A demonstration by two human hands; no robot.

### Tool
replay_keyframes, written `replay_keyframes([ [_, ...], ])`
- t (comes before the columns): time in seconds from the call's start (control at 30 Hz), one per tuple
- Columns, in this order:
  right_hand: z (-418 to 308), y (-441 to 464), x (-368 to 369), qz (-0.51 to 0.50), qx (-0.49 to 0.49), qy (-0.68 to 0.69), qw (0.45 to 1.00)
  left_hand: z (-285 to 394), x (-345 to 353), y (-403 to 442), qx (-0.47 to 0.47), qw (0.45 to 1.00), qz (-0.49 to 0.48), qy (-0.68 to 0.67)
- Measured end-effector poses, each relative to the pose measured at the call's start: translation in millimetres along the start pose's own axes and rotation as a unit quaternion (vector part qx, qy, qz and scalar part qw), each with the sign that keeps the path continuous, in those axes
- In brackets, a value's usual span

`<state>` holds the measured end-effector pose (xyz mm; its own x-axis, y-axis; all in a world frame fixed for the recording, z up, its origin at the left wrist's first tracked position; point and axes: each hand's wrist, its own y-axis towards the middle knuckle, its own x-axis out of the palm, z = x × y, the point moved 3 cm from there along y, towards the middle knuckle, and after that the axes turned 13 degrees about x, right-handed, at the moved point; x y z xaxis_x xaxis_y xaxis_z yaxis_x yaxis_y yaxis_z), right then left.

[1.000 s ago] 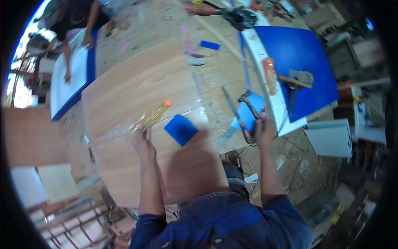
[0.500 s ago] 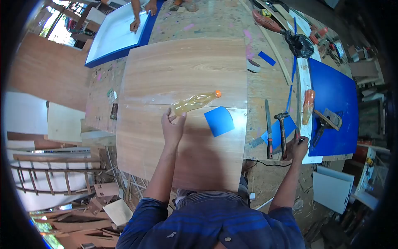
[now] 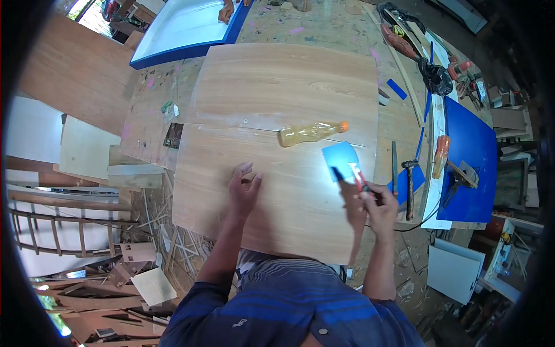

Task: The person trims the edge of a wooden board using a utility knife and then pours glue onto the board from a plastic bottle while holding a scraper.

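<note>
The right hand's [image 3: 380, 209] fingers grip a small red tool [image 3: 362, 181]. Just past them is the blue square [image 3: 340, 151] — I can't tell if the tool touches it. The left hand's [image 3: 244, 195] fingers are spread apart over the wood board [image 3: 289, 217]. Farther out, beyond both hands' fingers — a bottle [image 3: 309, 133] on its side.

Slim, pale-tipped, red-handled tool [image 3: 362, 181], slanting from right hand [image 3: 380, 205], pointing over glossy blue squarish sheet [image 3: 341, 152]
</note>
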<state>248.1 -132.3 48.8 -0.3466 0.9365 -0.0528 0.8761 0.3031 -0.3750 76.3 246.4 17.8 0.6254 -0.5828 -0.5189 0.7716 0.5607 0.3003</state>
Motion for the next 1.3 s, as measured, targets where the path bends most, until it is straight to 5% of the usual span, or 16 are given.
replay_keyframes([
  [0.1,-26.9,-23.2,97.5,-0.073,-0.016,0.021,0.997,-35.8,-43.2,-10.1,-0.029,0.998,-0.013,-0.049],
  [0.27,-21.4,-49.5,254.8,-0.157,0.029,0.057,0.986,-51.2,-115.9,-7.7,-0.084,0.948,-0.204,-0.231],
  [0.33,-20.9,-67.8,326.7,-0.165,0.086,0.09,0.978,-37.7,-142.6,-8.1,-0.104,0.895,-0.197,-0.386],
  [0.53,-8.9,-93.9,454.4,-0.166,0.069,0.086,0.98,-82.2,-229.1,-16.8,-0.132,0.913,-0.145,-0.359],
  [0.9,3.3,-121.3,527.1,-0.153,0.019,0.042,0.987,-134.9,-277.8,-36.5,-0.187,0.887,-0.1,-0.411],
  [1.13,11.8,-132.0,531.8,-0.201,0.104,0.05,0.973,-119.6,-273.6,-41.5,-0.2,0.87,-0.105,-0.437],
  [1.23,16.7,-128.6,524.6,-0.169,0.127,-0.012,0.977,-108.8,-268.4,-37.8,-0.168,0.909,-0.08,-0.373],
  [1.3,30.3,-125.6,527.9,-0.133,0.04,0.016,0.99,-111.4,-258.2,-41.9,-0.181,0.909,-0.059,-0.371],
])
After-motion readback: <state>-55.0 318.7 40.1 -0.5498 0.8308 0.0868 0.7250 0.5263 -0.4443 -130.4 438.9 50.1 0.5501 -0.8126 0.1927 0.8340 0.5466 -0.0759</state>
